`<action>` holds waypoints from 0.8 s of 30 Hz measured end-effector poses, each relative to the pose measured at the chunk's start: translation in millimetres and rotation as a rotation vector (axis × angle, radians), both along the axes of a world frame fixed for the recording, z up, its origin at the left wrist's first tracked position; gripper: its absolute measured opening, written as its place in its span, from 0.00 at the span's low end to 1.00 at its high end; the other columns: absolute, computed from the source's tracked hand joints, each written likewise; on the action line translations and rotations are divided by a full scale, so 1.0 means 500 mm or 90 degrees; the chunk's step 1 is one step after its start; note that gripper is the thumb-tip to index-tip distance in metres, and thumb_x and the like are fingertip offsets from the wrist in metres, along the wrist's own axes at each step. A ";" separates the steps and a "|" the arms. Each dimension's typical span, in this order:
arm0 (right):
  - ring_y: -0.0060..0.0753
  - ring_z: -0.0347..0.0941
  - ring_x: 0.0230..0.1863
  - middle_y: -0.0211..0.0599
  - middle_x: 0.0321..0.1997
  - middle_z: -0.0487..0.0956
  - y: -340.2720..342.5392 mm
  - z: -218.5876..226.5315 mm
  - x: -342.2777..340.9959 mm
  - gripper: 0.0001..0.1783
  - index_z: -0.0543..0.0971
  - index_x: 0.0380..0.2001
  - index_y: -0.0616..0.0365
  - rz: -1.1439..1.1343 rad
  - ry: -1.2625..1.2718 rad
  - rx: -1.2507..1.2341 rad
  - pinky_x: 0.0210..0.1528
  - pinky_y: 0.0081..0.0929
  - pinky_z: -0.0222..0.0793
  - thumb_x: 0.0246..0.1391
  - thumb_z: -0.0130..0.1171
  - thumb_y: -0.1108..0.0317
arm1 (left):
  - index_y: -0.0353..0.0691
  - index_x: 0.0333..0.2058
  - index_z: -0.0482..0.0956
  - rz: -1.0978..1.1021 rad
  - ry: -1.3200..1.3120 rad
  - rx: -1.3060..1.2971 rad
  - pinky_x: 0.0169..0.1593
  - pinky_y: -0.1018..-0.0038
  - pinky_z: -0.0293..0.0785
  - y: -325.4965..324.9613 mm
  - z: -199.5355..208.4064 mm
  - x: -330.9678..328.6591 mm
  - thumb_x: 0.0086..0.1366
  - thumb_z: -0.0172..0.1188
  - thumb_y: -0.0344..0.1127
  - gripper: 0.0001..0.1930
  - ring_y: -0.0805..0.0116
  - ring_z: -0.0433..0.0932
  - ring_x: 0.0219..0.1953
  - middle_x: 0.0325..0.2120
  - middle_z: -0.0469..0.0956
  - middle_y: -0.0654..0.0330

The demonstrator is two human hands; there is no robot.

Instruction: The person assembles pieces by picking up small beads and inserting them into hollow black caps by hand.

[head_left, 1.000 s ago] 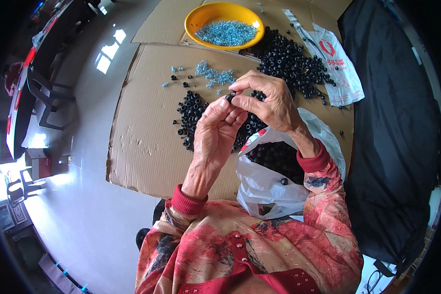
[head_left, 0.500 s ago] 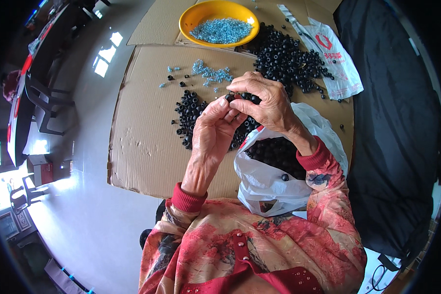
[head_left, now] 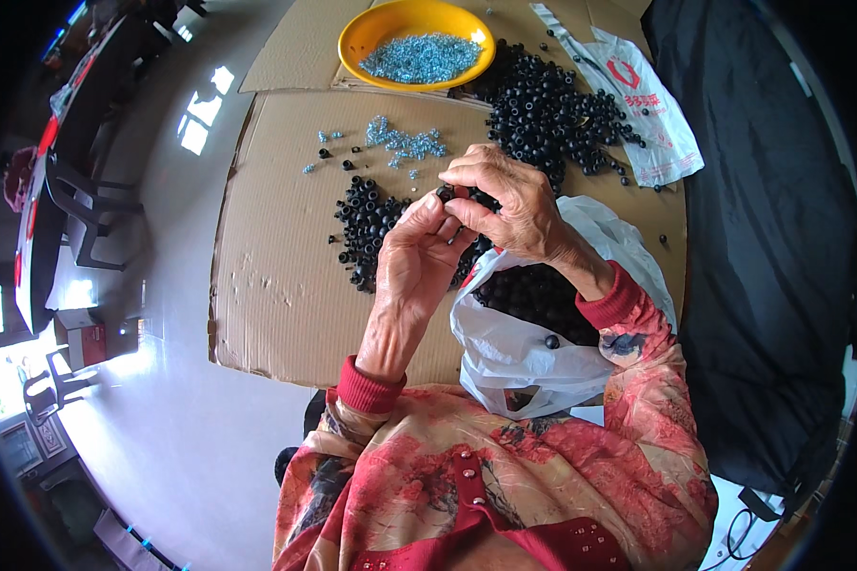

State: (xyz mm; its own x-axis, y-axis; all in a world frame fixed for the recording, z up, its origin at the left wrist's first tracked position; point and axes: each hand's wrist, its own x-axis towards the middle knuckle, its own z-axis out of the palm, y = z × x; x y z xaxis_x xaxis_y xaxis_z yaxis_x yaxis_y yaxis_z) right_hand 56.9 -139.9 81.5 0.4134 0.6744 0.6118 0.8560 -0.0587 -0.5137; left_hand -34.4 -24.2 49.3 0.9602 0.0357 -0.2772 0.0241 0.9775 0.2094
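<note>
My left hand (head_left: 416,246) and my right hand (head_left: 516,202) meet above the cardboard, fingertips almost touching. Pinched between the left thumb and fingers is a small black plastic piece (head_left: 445,193). The right thumb and forefinger close in on the same piece; whether they hold a second part is hidden. Just beyond the left fingers lies a pile of hollow black caps (head_left: 364,221). Past that is a small scatter of clear blue bits (head_left: 405,141). Under my right wrist a white plastic bag (head_left: 495,352) gapes, filled with black balls (head_left: 533,297).
A yellow bowl (head_left: 349,59) of blue bits stands at the far edge of the cardboard (head_left: 271,276). To its right spreads a large heap of black pieces (head_left: 552,114), beside a flat printed bag (head_left: 671,157). Black cloth (head_left: 762,266) covers the right side. Chairs (head_left: 86,214) stand at left.
The view has shifted slightly, so the bowl and piles sit a little further left. Both hands keep their pinch, with the right fingers turned slightly.
</note>
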 end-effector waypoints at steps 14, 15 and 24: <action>0.43 0.71 0.37 0.39 0.33 0.74 0.001 0.000 -0.011 0.14 0.74 0.33 0.62 -0.013 -0.083 0.053 0.41 0.34 0.69 0.38 0.62 0.76 | 0.34 0.36 0.72 0.005 -0.030 -0.036 0.53 0.65 0.66 -0.010 0.003 -0.003 0.59 0.50 0.27 0.06 0.70 0.73 0.38 0.34 0.74 0.59; 0.42 0.71 0.37 0.39 0.33 0.74 0.001 0.002 -0.012 0.14 0.74 0.33 0.62 -0.017 -0.082 0.059 0.42 0.34 0.69 0.38 0.62 0.76 | 0.34 0.36 0.72 0.006 -0.045 -0.032 0.53 0.66 0.66 -0.010 0.001 -0.001 0.59 0.51 0.27 0.07 0.70 0.73 0.37 0.33 0.74 0.60; 0.35 0.70 0.30 0.35 0.28 0.73 -0.006 0.028 -0.001 0.16 0.74 0.36 0.60 -0.006 -0.010 0.015 0.37 0.31 0.67 0.39 0.62 0.74 | 0.34 0.36 0.73 0.011 -0.090 0.072 0.51 0.67 0.68 -0.007 0.018 0.003 0.60 0.53 0.32 0.08 0.72 0.74 0.36 0.34 0.76 0.59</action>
State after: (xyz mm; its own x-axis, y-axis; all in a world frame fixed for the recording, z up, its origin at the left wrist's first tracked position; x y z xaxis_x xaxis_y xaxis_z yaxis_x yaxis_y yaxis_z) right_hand 56.3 -143.0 95.4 0.4097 0.6561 0.6337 0.8637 -0.0554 -0.5010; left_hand -33.1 -27.9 58.5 0.9883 0.0751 -0.1330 -0.0292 0.9478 0.3175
